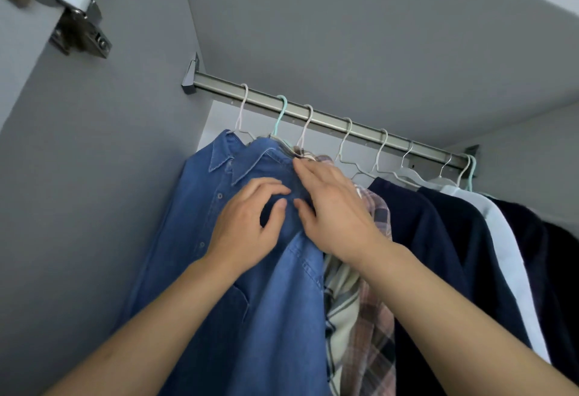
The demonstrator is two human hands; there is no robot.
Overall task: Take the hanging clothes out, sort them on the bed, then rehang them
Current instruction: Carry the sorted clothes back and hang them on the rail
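Inside grey wardrobe, left end of metal rail [313, 113]. Rail runs from upper left down to lower right in the head view, bracket at each end.

Garments hang in a row, long axes dropping straight down from the rail, shoulders edge-on to the viewer. From left: first denim shirt [194, 207] on a white hanger, collar pointing left; second denim shirt [275, 301] on a mint hanger [281, 117], mid-blue, visible topstitching, collar spread, a chest pocket low on the front. Next a plaid shirt [366, 317], pink, cream and navy checks. Then dark navy pieces [423, 254], a white garment [501, 239], more dark cloth at far right.

Left hand [247, 226] lies on the second denim shirt below the collar, fingers curled loosely, thumb and forefinger near each other over a fold; whether cloth is truly pinched, cannot tell. Right hand [335, 207] flat, fingers extended toward the shirt's neck, pressing at the shoulder seam between denim and plaid, gripping nothing visibly.

Door hinge [75, 23] at upper left.
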